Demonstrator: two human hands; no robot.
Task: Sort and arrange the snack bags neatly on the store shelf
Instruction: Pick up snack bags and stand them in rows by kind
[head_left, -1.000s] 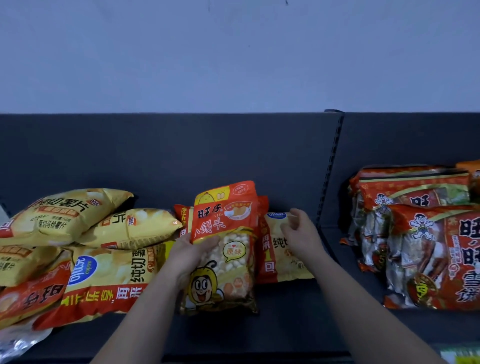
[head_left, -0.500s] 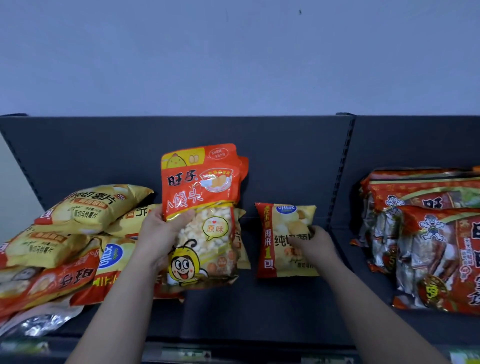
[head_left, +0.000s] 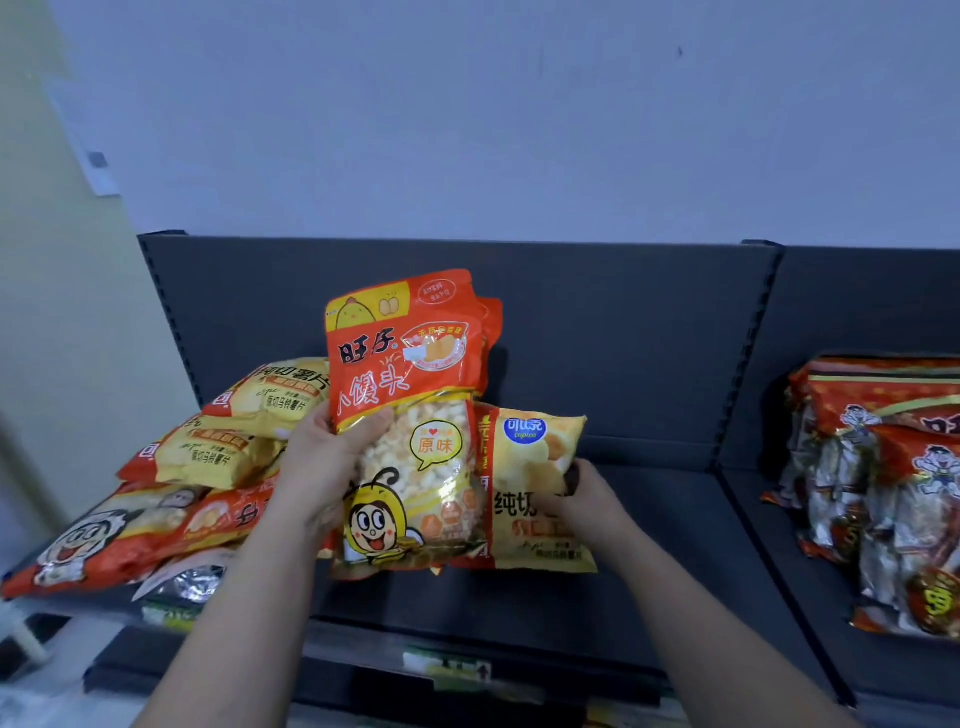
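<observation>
My left hand (head_left: 322, 470) grips an orange puff-snack bag (head_left: 410, 415) with a bee cartoon, held upright above the dark shelf (head_left: 649, 545); a second orange bag peeks out behind it. My right hand (head_left: 582, 501) holds a yellow chip bag (head_left: 524, 478) by its right side, upright, just right of and partly behind the orange bag. To the left lies a pile of yellow chip bags (head_left: 244, 431) on top of flat orange bags (head_left: 130, 535).
A stack of red-orange rice-cracker bags (head_left: 883, 483) fills the neighbouring shelf bay on the right, past a perforated divider (head_left: 748, 364). A silver bag (head_left: 187, 587) sticks out under the left pile. The shelf's back panel (head_left: 597, 322) stands behind.
The view swung left. My left hand kept the orange bag lifted, and my right hand brought the yellow chip bag closer, now overlapping behind the orange bag.
</observation>
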